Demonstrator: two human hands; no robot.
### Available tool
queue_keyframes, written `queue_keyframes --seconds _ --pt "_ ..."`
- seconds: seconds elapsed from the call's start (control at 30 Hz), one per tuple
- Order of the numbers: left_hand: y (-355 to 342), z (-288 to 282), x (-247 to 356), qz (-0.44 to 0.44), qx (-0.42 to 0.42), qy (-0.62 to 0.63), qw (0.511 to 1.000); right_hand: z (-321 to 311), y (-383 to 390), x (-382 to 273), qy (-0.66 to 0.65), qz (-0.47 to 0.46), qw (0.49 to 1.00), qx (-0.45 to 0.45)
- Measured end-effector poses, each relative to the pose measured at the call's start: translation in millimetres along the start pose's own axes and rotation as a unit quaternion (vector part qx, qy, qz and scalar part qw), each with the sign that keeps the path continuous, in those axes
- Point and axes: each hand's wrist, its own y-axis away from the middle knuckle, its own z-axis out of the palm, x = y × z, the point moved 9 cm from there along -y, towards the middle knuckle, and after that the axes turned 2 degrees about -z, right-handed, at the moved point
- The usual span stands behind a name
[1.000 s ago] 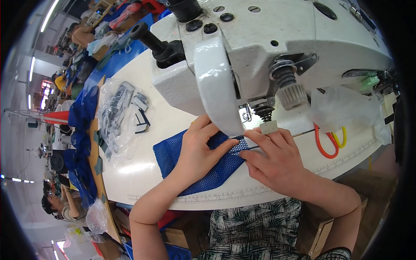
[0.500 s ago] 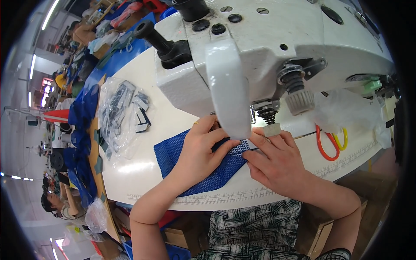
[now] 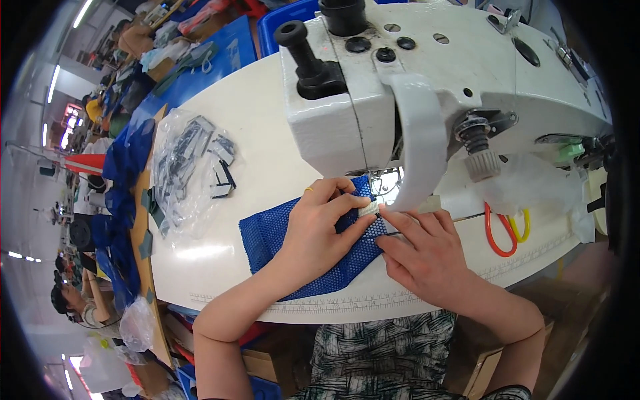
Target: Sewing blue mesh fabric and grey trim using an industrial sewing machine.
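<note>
White tabletop (image 3: 233, 133) carries an industrial sewing machine (image 3: 427, 87), and every place below is given relative to that machine's needle area under the head. Blue mesh fabric (image 3: 280, 233) lies flat on the table, its long axis running from the needle area out toward the person's left and slightly toward the body, so most of the cloth sits left of the needle. A small pale label (image 3: 369, 209) rests on the mesh edge just in front of the needle area. Left hand (image 3: 317, 230) lies flat on the mesh, fingers spread, with thumb and forefinger closing on the label's left end. Right hand (image 3: 427, 257) comes in from the right of the needle area, its fingertips pressed together on the label's right end and the mesh edge, not wrapped around anything. Both hands meet at the label; the left covers more of the cloth. Farther left of the machine sits a clear plastic bag of dark parts (image 3: 190, 167). Right of the needle area lies a red and yellow looped cord (image 3: 503, 230).
</note>
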Motion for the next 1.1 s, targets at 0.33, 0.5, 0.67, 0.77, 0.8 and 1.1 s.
queue_keyframes --seconds 0.33,0.5,0.67,0.77,0.8,1.1 --pt "-0.9 1.8 -3.7 -0.029 -0.023 -0.002 0.999 -0.3 1.6 0.8 -0.008 0.005 1.0 0.016" --pt "0.6 3.0 -4.4 -0.009 -0.004 0.003 1.0 5.2 0.1 0.8 -0.016 -0.007 1.0 -0.008" --pt "3.8 -1.2 -1.4 0.011 0.018 0.024 0.999 6.1 -0.4 1.8 -0.019 0.004 1.0 -0.022" --pt "2.6 -2.6 1.7 0.021 0.014 0.029 0.999 6.4 0.5 1.8 -0.011 0.002 1.0 -0.028" --pt "2.1 -2.8 3.1 0.025 0.01 0.024 0.999 5.9 0.3 1.3 -0.008 0.002 1.0 -0.03" --pt "2.4 0.5 1.9 0.022 0.006 0.044 0.999 2.3 0.4 -2.3 0.0 -0.008 1.0 -0.007"
